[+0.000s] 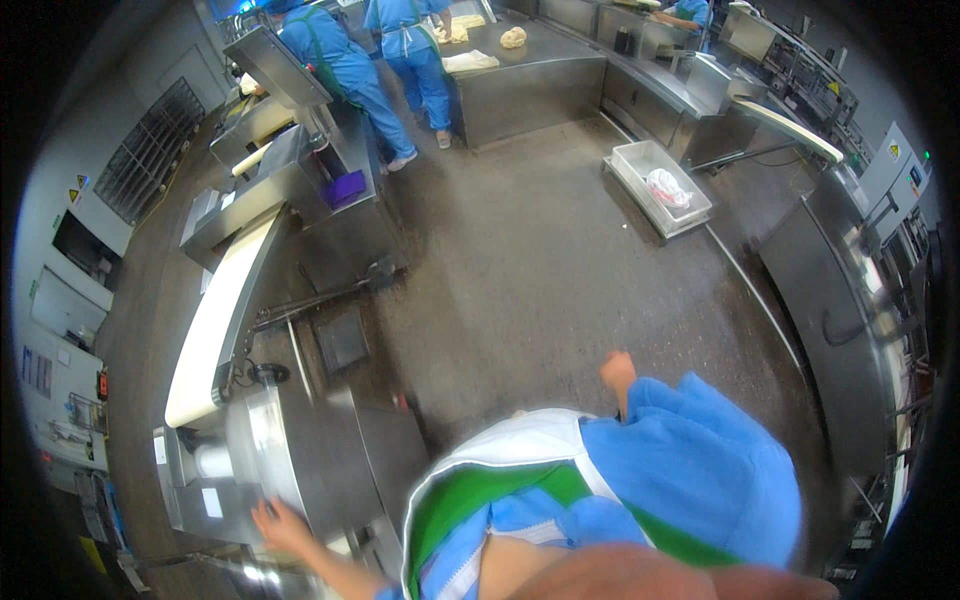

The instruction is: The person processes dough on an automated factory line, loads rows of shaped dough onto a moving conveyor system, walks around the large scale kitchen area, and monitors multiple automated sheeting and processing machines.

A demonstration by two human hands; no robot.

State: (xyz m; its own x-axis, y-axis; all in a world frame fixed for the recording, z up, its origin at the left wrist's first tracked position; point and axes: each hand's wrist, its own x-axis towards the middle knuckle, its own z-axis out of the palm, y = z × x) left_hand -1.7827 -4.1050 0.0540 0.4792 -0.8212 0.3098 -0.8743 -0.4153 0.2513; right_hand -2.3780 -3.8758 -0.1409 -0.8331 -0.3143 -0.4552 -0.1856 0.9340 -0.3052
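Note:
My left hand is low at the left, beside or over the stainless steel housing of a machine. Its fingers are slightly apart, and I see nothing in them; contact with the metal cannot be made out. A white conveyor belt runs up and away from this machine. In front of my blue sleeve, my right hand hangs over the brown floor. Its fingers look curled, but blur hides whether they hold anything.
A white plastic crate with a crumpled white bag stands on the floor ahead. Two people in blue work at a steel table and machinery, with dough on the table. Steel machine panels line the right side.

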